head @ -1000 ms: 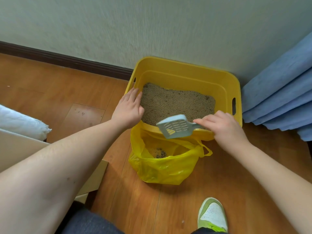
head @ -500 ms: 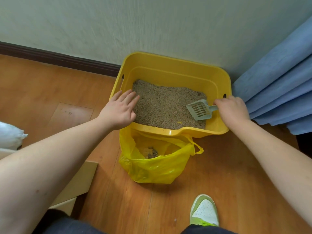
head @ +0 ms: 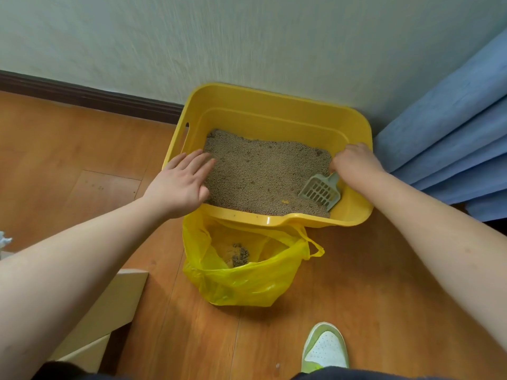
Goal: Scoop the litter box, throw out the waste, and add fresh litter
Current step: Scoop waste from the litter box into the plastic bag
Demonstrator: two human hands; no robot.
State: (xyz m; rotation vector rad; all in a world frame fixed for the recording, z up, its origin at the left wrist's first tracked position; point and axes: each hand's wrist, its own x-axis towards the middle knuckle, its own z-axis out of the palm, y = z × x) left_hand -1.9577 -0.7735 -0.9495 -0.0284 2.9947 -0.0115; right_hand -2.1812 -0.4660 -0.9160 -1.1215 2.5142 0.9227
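Observation:
A yellow litter box [head: 274, 105] stands on the wood floor against the wall, filled with brown litter [head: 260, 171]. My right hand [head: 355, 164] grips the handle of a pale grey slotted scoop [head: 319, 192], whose blade lies in the litter at the box's near right corner. My left hand [head: 182, 182] rests with straight fingers on the box's near left rim, fingertips over the litter. A yellow plastic bag [head: 247, 275] stands open just in front of the box, with a dark clump of waste [head: 240, 255] at its bottom.
A blue curtain [head: 452, 138] hangs right of the box. A cardboard box [head: 109, 311] sits at the lower left. My green and white shoe [head: 325, 346] is on the floor near the bag. A dark baseboard [head: 82, 97] runs along the wall.
My right hand carried the scoop from above the bag back into the box and lowered its blade into the litter at the near right corner. My left hand stayed on the rim.

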